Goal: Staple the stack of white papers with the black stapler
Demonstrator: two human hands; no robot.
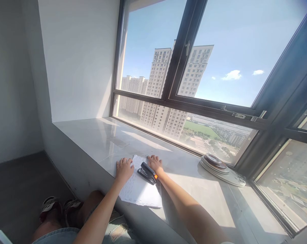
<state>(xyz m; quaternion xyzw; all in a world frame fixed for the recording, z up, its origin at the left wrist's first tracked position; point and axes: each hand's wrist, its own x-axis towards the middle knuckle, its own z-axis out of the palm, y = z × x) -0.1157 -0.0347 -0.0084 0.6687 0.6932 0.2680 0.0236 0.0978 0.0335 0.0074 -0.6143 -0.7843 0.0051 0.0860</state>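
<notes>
left hand [124, 168]: palm down at the left edge of the papers [140, 195], fingers slightly apart.
right hand [155, 164]: palm down, fingers bent, by their far right edge; whether either grips them, i cannot tell.
stapler [147, 173]: lying on the papers, between both hands.
step: seemingly steadying the papers.
next move: taking up the stapler would call for freeing one hand.
window sill [84, 135]: glossy, sunlit, with stacked plates [215, 166] near the corner.
room: pale wall [79, 61], dark floor [11, 189].
</notes>
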